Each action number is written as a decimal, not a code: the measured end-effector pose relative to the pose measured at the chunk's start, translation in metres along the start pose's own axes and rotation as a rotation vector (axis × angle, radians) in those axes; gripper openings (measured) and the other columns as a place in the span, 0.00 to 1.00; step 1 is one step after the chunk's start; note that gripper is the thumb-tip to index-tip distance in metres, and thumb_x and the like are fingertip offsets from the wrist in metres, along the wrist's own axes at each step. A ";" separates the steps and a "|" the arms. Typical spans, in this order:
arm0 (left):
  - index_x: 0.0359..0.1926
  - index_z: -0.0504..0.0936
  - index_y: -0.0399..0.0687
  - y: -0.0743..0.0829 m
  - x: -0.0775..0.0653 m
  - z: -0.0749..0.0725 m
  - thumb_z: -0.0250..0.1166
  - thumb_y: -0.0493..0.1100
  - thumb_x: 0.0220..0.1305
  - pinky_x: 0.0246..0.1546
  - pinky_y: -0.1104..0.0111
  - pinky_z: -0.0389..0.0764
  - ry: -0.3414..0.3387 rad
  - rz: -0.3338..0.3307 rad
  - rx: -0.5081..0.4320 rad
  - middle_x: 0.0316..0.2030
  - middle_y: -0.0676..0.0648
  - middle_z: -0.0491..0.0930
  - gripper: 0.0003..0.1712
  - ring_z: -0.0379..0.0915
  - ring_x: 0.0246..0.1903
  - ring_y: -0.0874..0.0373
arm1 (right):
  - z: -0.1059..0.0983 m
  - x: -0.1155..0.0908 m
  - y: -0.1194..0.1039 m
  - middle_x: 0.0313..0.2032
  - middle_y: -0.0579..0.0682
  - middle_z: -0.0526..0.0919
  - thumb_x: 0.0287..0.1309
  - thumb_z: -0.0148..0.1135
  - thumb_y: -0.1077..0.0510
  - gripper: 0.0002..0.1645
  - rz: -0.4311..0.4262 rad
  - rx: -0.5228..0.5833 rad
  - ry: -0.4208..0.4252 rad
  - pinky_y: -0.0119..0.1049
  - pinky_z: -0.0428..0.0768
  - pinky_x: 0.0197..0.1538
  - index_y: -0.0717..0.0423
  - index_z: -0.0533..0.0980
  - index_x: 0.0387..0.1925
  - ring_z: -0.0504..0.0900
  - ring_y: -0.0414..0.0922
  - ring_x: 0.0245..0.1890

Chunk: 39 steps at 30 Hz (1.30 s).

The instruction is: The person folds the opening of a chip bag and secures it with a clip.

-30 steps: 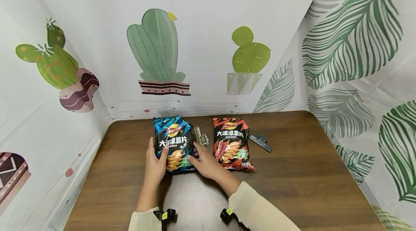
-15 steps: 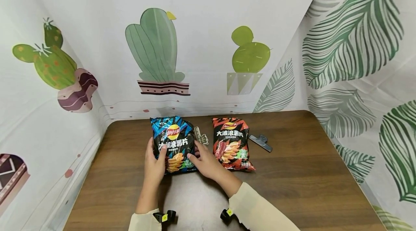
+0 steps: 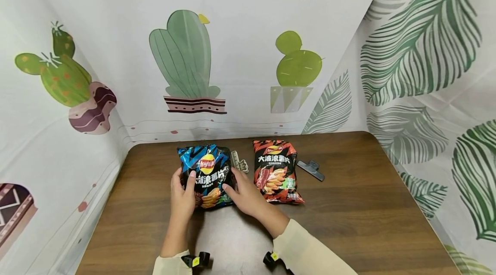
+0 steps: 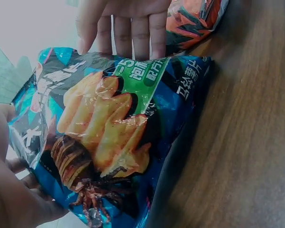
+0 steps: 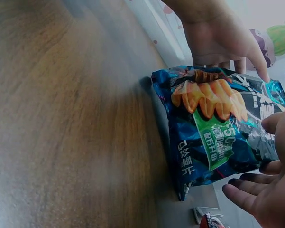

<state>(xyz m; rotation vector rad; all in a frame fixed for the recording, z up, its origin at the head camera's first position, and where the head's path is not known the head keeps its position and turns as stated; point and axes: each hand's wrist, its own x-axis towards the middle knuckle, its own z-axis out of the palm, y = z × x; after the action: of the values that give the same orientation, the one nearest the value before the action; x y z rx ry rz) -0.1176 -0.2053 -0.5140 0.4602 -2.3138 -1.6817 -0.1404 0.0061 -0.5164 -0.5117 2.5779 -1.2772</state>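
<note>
A blue and black bag of potato chips (image 3: 209, 176) is held between both hands at the left part of the table, its printed front up. My left hand (image 3: 183, 193) grips its left side, thumb on the front and fingers behind the edge. On the opposite side my right hand (image 3: 248, 193) holds the bag, thumb over the front, fingers around the right edge. In the left wrist view the bag (image 4: 104, 123) looks puffed, with its bottom seam close over the wood. The right wrist view shows the bag (image 5: 213, 123) tilted between the two hands.
A red and black chip bag (image 3: 275, 171) lies to the right. Between the bags is a patterned clip (image 3: 241, 164), partly hidden by the blue bag. A dark grey clip (image 3: 311, 170) lies right of the red bag. Printed cloth (image 3: 248, 51) hangs behind the wooden table (image 3: 348, 223).
The blue bag's top edge has come down toward the person and slightly left, while its bottom stays near the same place. Both hands keep hold. The red bag and clips have not moved.
</note>
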 end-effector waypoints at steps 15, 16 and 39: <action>0.67 0.65 0.42 0.008 -0.010 -0.001 0.52 0.57 0.78 0.55 0.75 0.66 0.056 0.001 -0.088 0.59 0.39 0.73 0.29 0.66 0.54 0.57 | -0.007 -0.005 0.000 0.75 0.61 0.62 0.74 0.46 0.34 0.44 -0.053 0.006 0.046 0.58 0.66 0.73 0.58 0.58 0.77 0.65 0.59 0.74; 0.66 0.66 0.42 0.008 -0.011 -0.002 0.51 0.57 0.78 0.56 0.72 0.66 0.061 0.004 -0.083 0.59 0.39 0.74 0.28 0.66 0.54 0.56 | -0.008 -0.006 -0.001 0.75 0.61 0.62 0.74 0.46 0.35 0.43 -0.062 0.005 0.053 0.58 0.66 0.73 0.59 0.59 0.76 0.66 0.59 0.74; 0.61 0.72 0.38 0.029 -0.018 -0.007 0.53 0.50 0.78 0.50 0.80 0.69 0.160 0.160 -0.160 0.48 0.52 0.76 0.22 0.70 0.47 0.64 | -0.015 -0.010 0.001 0.67 0.57 0.75 0.74 0.52 0.41 0.34 -0.174 0.012 0.155 0.54 0.72 0.69 0.61 0.70 0.69 0.74 0.56 0.68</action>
<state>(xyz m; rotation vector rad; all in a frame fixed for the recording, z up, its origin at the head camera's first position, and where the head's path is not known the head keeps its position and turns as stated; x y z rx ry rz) -0.1015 -0.1958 -0.4845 0.3538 -2.0283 -1.6713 -0.1367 0.0212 -0.5081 -0.6721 2.6997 -1.4404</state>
